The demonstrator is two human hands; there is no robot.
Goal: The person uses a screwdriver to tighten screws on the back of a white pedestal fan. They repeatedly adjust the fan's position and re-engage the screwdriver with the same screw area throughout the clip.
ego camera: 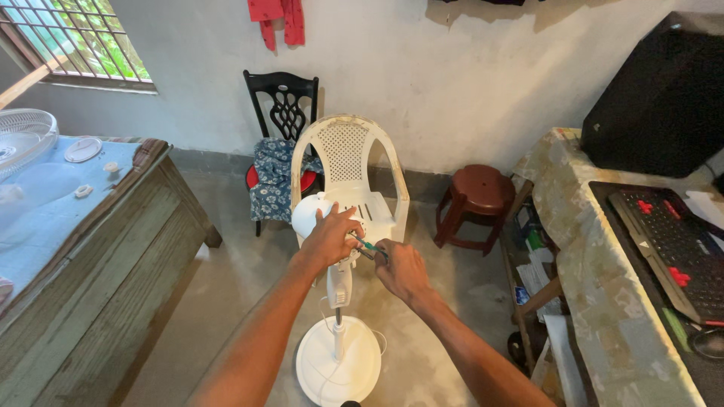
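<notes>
White fan [337, 301] at centre; cream chair [348, 169] behind it; black chair [281, 98] with blue floral cloth [273, 177]; brown stool [477, 197] right; screwdriver [371, 249] handle, perhaps green.

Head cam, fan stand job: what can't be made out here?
- Screwdriver tip: hidden under the left hand.
- Its handle: buried in the right hand grip.
- Fan motor housing front: covered by the left hand.
- Fan guard: cut by the left edge.
- Keyboard: cut by the right edge.
</notes>
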